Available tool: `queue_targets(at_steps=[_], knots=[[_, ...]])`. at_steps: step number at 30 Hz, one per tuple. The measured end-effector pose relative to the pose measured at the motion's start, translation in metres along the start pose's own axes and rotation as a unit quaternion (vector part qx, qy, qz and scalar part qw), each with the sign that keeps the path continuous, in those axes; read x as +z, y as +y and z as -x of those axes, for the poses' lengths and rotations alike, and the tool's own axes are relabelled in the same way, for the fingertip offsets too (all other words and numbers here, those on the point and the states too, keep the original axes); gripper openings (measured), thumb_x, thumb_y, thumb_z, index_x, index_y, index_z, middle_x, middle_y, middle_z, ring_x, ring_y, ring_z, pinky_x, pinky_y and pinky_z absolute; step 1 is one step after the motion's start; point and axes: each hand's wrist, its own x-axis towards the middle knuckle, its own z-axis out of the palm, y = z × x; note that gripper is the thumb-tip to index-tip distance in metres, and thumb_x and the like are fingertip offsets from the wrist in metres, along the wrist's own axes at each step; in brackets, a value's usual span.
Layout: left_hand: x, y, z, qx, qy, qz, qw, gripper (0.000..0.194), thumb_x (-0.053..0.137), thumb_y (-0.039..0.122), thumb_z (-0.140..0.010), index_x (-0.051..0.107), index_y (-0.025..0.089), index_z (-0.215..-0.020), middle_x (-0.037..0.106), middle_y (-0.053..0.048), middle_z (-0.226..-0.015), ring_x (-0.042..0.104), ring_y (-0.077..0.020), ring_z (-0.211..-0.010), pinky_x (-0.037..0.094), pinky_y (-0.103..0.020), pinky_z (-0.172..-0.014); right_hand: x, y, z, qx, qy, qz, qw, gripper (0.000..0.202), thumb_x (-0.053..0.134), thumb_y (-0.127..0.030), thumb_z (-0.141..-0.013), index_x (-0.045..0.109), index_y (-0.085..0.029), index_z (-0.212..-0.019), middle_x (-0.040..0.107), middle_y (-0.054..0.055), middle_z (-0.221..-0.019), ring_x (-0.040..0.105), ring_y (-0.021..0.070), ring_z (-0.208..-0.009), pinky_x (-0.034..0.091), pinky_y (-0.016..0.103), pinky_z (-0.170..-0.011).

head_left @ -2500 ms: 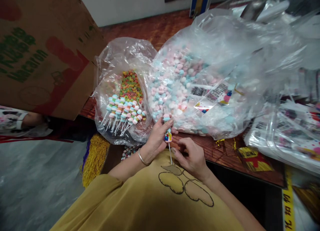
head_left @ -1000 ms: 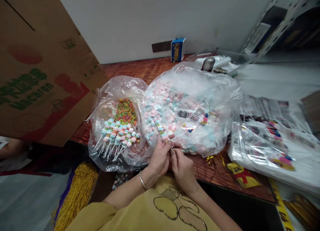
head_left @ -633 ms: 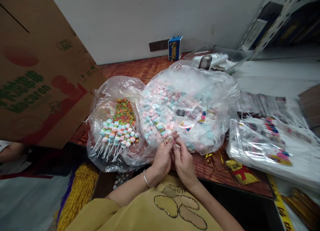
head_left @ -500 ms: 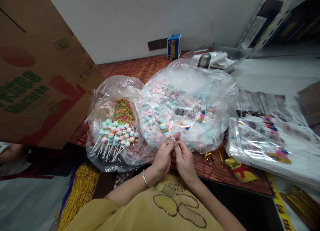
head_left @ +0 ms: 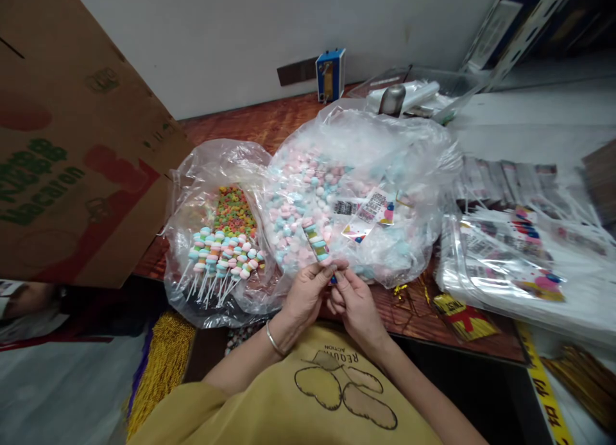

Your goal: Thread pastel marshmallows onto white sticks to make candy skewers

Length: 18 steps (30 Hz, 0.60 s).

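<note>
A small clear packet (head_left: 315, 239) with a skewer of pastel and green candy points away from my fingers, over the big plastic bag (head_left: 385, 143) of pink, blue and white candies. My left hand (head_left: 308, 291), with a bracelet at the wrist, pinches the packet's near end. Pressed close beside it, my right hand (head_left: 353, 300) has thumb and fingers closed on the same end, where a bit of blue shows. Left of them, candy skewers (head_left: 224, 255) on white sticks lie in an open plastic bag (head_left: 192, 169) beside colourful ring candies (head_left: 235, 210).
A cardboard box (head_left: 86, 175) stands at the left. Printed clear bags (head_left: 520, 259) are stacked at the right, near a yellow twist-tie packet (head_left: 464, 318). A blue box (head_left: 330, 76) and a clear tray (head_left: 457, 85) sit at the back. Part of another person shows at the left edge.
The view has shifted slightly. My fingers have moved on the near end of the packet, and more of the candy skewer shows above my left hand.
</note>
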Motion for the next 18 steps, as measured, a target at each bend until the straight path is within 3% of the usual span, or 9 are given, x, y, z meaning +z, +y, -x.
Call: queue_targets(at_steps=[3, 5, 7, 9, 11, 13, 15, 18], knots=[[0.006, -0.004, -0.001, 0.034, 0.047, -0.005, 0.998, 0.042, 0.089, 0.047, -0.064, 0.080, 0.013, -0.088, 0.068, -0.002, -0.057, 0.059, -0.0110, -0.048, 0.051, -0.022, -0.051, -0.002, -0.002, 0.003, -0.065, 0.043, 0.145, 0.986, 0.039, 0.055, -0.062, -0.092, 0.057, -0.023, -0.087, 0.037, -0.008, -0.058, 0.034, 0.0108, -0.048, 0.030, 0.023, -0.045], [0.009, -0.005, -0.001, 0.072, 0.077, -0.003, 0.994, 0.038, 0.091, 0.043, -0.062, 0.080, 0.014, -0.084, 0.073, -0.004, -0.068, 0.065, -0.0120, -0.063, 0.055, -0.023, -0.066, -0.003, -0.004, 0.005, -0.134, 0.087, 0.252, 0.955, 0.040, 0.056, -0.061, -0.091, 0.058, -0.022, -0.081, 0.050, -0.001, -0.068, 0.044, 0.0142, -0.060, 0.036, 0.026, -0.052], [0.009, -0.004, -0.002, 0.091, 0.074, -0.003, 0.993, 0.036, 0.091, 0.042, -0.062, 0.081, 0.014, -0.083, 0.076, -0.006, -0.077, 0.068, -0.0137, -0.074, 0.055, -0.024, -0.077, -0.003, -0.007, 0.007, -0.160, 0.098, 0.273, 0.944, 0.041, 0.060, -0.061, -0.088, 0.057, -0.022, -0.076, 0.053, 0.000, -0.070, 0.046, 0.0151, -0.063, 0.039, 0.027, -0.056], [0.004, -0.002, -0.002, 0.064, 0.038, -0.007, 0.997, 0.037, 0.090, 0.044, -0.064, 0.081, 0.015, -0.085, 0.075, -0.006, -0.076, 0.068, -0.0159, -0.076, 0.056, -0.027, -0.077, -0.003, -0.007, 0.009, -0.110, 0.057, 0.178, 0.976, 0.041, 0.058, -0.061, -0.089, 0.053, -0.023, -0.075, 0.043, -0.005, -0.060, 0.038, 0.0118, -0.052, 0.035, 0.025, -0.049], [-0.006, 0.002, -0.001, 0.005, -0.022, -0.014, 1.000, 0.039, 0.090, 0.046, -0.064, 0.080, 0.015, -0.085, 0.074, -0.007, -0.074, 0.069, -0.0191, -0.075, 0.057, -0.031, -0.074, -0.004, -0.006, 0.011, -0.014, -0.033, 0.018, 0.999, 0.039, 0.058, -0.058, -0.091, 0.050, -0.023, -0.076, 0.028, -0.011, -0.052, 0.022, 0.0078, -0.041, 0.027, 0.022, -0.040], [-0.017, 0.005, 0.000, -0.045, -0.091, -0.029, 0.994, 0.041, 0.093, 0.046, -0.057, 0.079, 0.014, -0.079, 0.075, -0.010, -0.078, 0.071, -0.0232, -0.078, 0.057, -0.034, -0.073, -0.005, -0.003, 0.014, 0.081, -0.137, -0.109, 0.981, 0.037, 0.060, -0.054, -0.091, 0.046, -0.024, -0.075, 0.020, -0.014, -0.049, 0.011, 0.0054, -0.036, 0.022, 0.020, -0.036], [-0.026, 0.006, 0.001, -0.062, -0.165, -0.056, 0.983, 0.040, 0.095, 0.045, -0.054, 0.077, 0.014, -0.071, 0.076, -0.012, -0.085, 0.072, -0.0263, -0.083, 0.057, -0.035, -0.073, -0.008, 0.002, 0.018, 0.139, -0.210, -0.157, 0.955, 0.039, 0.063, -0.054, -0.089, 0.044, -0.024, -0.074, 0.020, -0.016, -0.047, 0.009, 0.0042, -0.032, 0.024, 0.019, -0.033], [-0.030, 0.002, 0.002, -0.020, -0.198, -0.087, 0.976, 0.035, 0.090, 0.045, -0.064, 0.072, 0.015, -0.062, 0.076, -0.012, -0.092, 0.071, -0.0246, -0.085, 0.057, -0.035, -0.075, -0.013, 0.004, 0.023, 0.156, -0.231, -0.137, 0.951, 0.043, 0.063, -0.063, -0.086, 0.047, -0.024, -0.080, 0.028, -0.016, -0.047, 0.015, 0.0047, -0.029, 0.032, 0.022, -0.033]])
